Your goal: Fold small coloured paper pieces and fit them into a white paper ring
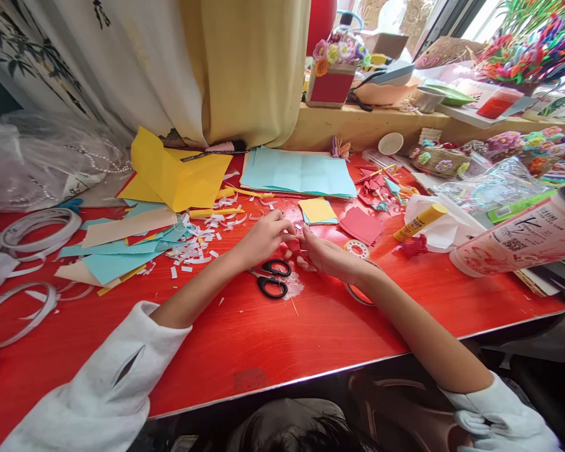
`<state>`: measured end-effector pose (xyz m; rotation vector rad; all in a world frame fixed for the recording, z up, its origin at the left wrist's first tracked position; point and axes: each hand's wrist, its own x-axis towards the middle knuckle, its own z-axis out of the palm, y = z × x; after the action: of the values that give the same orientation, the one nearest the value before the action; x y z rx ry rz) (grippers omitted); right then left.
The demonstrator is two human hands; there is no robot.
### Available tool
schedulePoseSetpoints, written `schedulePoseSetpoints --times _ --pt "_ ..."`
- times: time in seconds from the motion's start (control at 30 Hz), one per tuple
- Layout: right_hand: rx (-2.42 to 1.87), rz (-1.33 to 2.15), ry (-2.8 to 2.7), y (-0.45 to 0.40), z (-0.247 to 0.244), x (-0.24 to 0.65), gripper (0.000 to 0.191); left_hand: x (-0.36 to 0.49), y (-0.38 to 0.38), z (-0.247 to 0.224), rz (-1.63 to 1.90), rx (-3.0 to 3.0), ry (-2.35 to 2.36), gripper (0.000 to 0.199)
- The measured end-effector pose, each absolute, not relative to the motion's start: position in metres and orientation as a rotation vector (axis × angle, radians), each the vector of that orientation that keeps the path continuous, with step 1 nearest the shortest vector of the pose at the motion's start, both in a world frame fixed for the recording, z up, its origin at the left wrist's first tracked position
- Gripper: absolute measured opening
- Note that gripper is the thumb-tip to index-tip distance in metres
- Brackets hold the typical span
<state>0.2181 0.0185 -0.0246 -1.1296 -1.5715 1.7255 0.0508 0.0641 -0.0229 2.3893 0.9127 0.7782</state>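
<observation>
Over the middle of the red table, my left hand (pixel 269 237) and my right hand (pixel 324 252) meet at the fingertips. Between them is a small piece of red paper (pixel 302 252), partly hidden by the fingers. Both hands are closed in a pinch on it. Black-handled scissors (pixel 274 280) lie just below my left hand, their blades mostly hidden under it. Beyond the hands sit small yellow squares of paper (pixel 317 210) on a light blue one, with red paper squares (pixel 361 225) beside them. A roll of tape (pixel 356 248) lies by my right wrist.
White paper scraps (pixel 195 242) and cut blue strips (pixel 117 267) spread to the left, near tape rolls (pixel 40 232). Light blue sheets (pixel 299 172) and yellow sheets (pixel 179 172) lie at the back. A glue stick (pixel 420 222) and a large pink cup (pixel 522 235) are at the right.
</observation>
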Motion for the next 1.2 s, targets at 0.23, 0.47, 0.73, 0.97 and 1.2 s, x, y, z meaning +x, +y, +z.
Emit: schedulePoseSetpoints --times 0.23,0.47,0.73,0.97,1.2 --pt "-1.047 1.828 -1.431 0.02 -0.029 0.219 0.048 0.048 0.066 -0.025 0.769 2.381 0.892 0.016" --pt "-1.074 1.704 -1.415 0.018 -0.024 0.217 0.028 0.047 0.068 -0.025 0.797 2.379 0.837 0.018" --pt "-1.038 1.605 -1.463 0.023 -0.024 0.222 0.024 0.049 0.068 -0.025 0.84 2.389 0.805 0.028" --pt "-1.082 1.636 -1.36 0.025 -0.024 0.226 0.022 0.036 0.071 -0.005 0.76 2.213 0.973 0.04" --pt "-1.082 1.68 -1.388 0.022 -0.018 0.226 0.027 0.031 0.077 -0.008 0.771 2.01 0.952 0.03"
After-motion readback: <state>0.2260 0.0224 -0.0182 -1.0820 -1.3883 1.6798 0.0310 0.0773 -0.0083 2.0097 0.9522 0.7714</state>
